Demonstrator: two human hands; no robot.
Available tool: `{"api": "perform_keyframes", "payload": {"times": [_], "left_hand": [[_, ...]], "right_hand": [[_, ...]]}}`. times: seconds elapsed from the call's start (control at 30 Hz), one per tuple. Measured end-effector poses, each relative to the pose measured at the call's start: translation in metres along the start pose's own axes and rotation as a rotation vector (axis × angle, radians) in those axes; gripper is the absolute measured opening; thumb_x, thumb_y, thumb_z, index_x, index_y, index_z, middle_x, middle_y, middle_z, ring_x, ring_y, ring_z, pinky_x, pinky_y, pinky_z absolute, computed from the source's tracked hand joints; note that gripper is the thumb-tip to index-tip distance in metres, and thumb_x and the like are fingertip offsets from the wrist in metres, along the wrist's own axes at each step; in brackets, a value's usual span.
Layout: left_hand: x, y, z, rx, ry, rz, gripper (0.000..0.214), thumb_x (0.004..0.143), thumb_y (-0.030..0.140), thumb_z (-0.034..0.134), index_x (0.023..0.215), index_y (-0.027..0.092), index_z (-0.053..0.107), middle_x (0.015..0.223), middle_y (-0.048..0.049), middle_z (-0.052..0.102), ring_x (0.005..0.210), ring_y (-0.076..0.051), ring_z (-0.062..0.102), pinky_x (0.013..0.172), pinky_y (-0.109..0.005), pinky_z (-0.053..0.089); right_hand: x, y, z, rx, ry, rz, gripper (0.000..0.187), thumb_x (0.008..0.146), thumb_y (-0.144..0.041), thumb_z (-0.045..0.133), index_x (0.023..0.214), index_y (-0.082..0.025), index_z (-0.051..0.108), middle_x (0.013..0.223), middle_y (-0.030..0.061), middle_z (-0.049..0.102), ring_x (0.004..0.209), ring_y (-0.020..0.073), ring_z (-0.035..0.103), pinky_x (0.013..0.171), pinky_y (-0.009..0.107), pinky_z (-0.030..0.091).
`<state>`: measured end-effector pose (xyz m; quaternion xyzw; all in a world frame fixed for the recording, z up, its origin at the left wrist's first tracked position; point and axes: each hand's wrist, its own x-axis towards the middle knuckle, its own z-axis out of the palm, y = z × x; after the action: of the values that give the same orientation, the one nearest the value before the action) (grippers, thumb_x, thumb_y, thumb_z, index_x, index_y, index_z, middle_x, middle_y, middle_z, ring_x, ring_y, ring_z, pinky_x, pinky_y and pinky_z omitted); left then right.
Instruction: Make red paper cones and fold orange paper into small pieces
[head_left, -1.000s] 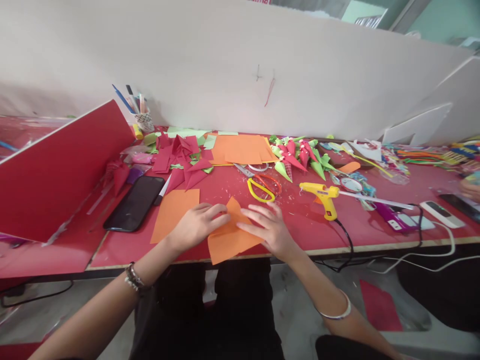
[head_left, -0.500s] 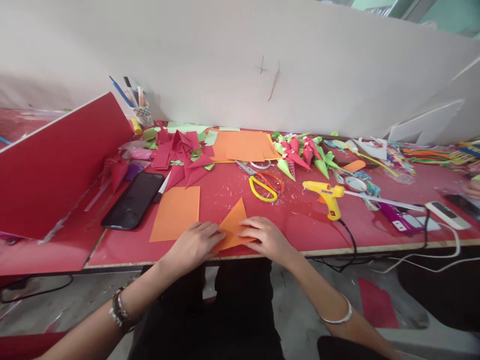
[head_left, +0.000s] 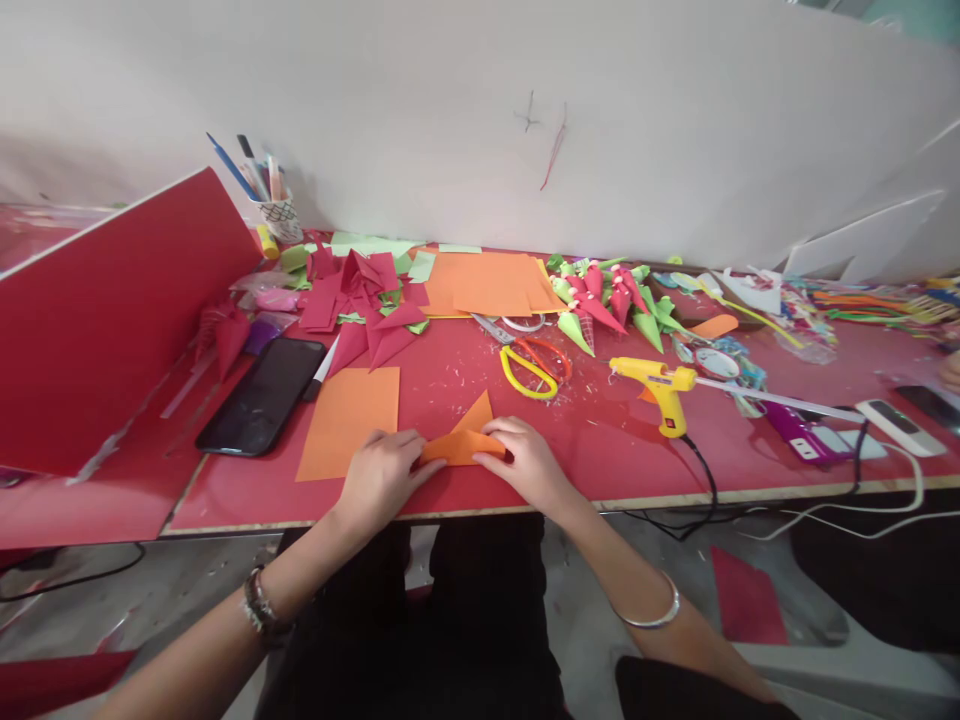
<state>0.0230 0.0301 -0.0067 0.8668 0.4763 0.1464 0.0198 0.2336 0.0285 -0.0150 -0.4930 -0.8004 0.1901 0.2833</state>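
Left hand (head_left: 381, 476) and right hand (head_left: 529, 460) pinch a creased orange paper sheet (head_left: 463, 447), long axis crosswise, triangular tip pointing forward.

Pale wall (head_left: 375, 120) runs behind the red-topped counter (head_left: 615, 445), light soft and even. Grey floor (head_left: 579, 620) below, scrap-littered, with a white seat (head_left: 862, 677) at lower right. Greenish surface (head_left: 919, 15) in the top right corner, possibly a farther wall.

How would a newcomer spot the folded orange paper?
Start at the long red tabletop. Near its front edge, the left hand and right hand hold the folded orange paper. Unlike the flat orange paper sheet to its left, it has a pointed tip.
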Motion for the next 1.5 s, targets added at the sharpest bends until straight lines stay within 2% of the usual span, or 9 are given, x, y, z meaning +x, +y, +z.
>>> {"api": "perform_keyframes", "payload": {"times": [0.13,0.27,0.37,0.47,0.67,0.9,1.1,1.27,1.5], "left_hand": [[-0.001,-0.008,0.0,-0.073,-0.047,0.015,0.032,0.085,0.038,0.046,0.063,0.015,0.054,0.063,-0.0007,0.056,0.056,-0.013,0.052,0.061,-0.027,0.037],[-0.005,-0.017,-0.005,-0.24,-0.145,0.163,0.011,0.083,0.023,0.049,0.084,0.019,0.059,0.087,-0.0018,0.06,0.076,-0.014,0.056,0.07,-0.027,0.037],[-0.007,-0.015,-0.008,-0.226,-0.167,0.187,0.019,0.076,0.012,0.053,0.091,0.022,0.059,0.094,-0.0017,0.061,0.081,-0.015,0.057,0.073,-0.029,0.036],[-0.006,-0.007,-0.007,-0.164,-0.145,0.141,0.021,0.073,0.006,0.051,0.087,0.02,0.059,0.089,-0.0018,0.062,0.077,-0.016,0.057,0.07,-0.028,0.035],[-0.001,-0.001,-0.004,-0.215,-0.122,0.149,0.011,0.082,0.024,0.052,0.086,0.021,0.061,0.082,0.0001,0.063,0.071,-0.013,0.058,0.066,-0.027,0.033],[-0.002,-0.003,-0.006,-0.192,-0.09,0.172,0.011,0.082,0.026,0.053,0.081,0.021,0.062,0.082,0.0005,0.065,0.072,-0.013,0.058,0.066,-0.028,0.03],[-0.001,0.002,-0.002,-0.125,0.013,0.042,0.025,0.08,0.038,0.054,0.069,0.016,0.059,0.073,-0.0004,0.064,0.067,-0.015,0.057,0.068,-0.029,0.03],[-0.002,0.003,0.0,-0.055,0.039,-0.017,0.028,0.083,0.036,0.049,0.065,0.016,0.057,0.068,-0.0007,0.062,0.066,-0.016,0.055,0.07,-0.032,0.029],[-0.001,0.004,-0.001,0.054,0.042,-0.059,0.032,0.084,0.035,0.046,0.059,0.016,0.053,0.061,-0.0011,0.058,0.06,-0.016,0.053,0.069,-0.032,0.03]], "right_hand": [[-0.001,0.0,-0.002,-0.012,0.002,-0.007,0.013,0.077,-0.027,0.059,0.083,-0.016,0.06,0.089,0.0061,0.06,0.083,0.0179,0.055,0.076,0.03,0.044],[-0.004,0.002,-0.011,0.017,-0.131,-0.143,0.011,0.076,-0.019,0.06,0.086,-0.021,0.064,0.097,0.0044,0.057,0.089,0.0165,0.052,0.08,0.03,0.041],[-0.006,0.003,-0.014,0.011,-0.166,-0.172,0.02,0.074,-0.013,0.061,0.089,-0.025,0.065,0.102,0.0035,0.055,0.093,0.0166,0.05,0.082,0.031,0.04],[-0.007,0.002,-0.011,0.008,-0.146,-0.144,0.014,0.076,-0.018,0.06,0.087,-0.026,0.066,0.099,0.0036,0.056,0.09,0.0165,0.05,0.08,0.031,0.04],[-0.007,-0.003,-0.002,-0.008,-0.06,-0.058,0.009,0.077,-0.029,0.06,0.075,-0.023,0.066,0.091,0.0036,0.057,0.085,0.0169,0.05,0.075,0.031,0.041],[-0.007,0.0,-0.012,0.049,-0.147,-0.109,0.02,0.072,-0.011,0.062,0.085,-0.026,0.067,0.101,0.0029,0.057,0.092,0.0162,0.051,0.081,0.031,0.041],[-0.005,-0.002,-0.008,0.127,-0.043,-0.034,0.006,0.076,-0.025,0.061,0.076,-0.019,0.063,0.092,0.0039,0.061,0.087,0.0168,0.054,0.079,0.03,0.043],[-0.004,-0.005,-0.003,0.113,0.014,0.076,0.012,0.074,-0.026,0.063,0.083,-0.019,0.061,0.092,0.004,0.06,0.086,0.0174,0.055,0.077,0.03,0.045],[-0.001,-0.005,0.001,0.015,0.043,0.087,0.009,0.074,-0.026,0.062,0.077,-0.018,0.062,0.093,0.0057,0.059,0.086,0.0195,0.053,0.076,0.032,0.045]]}}
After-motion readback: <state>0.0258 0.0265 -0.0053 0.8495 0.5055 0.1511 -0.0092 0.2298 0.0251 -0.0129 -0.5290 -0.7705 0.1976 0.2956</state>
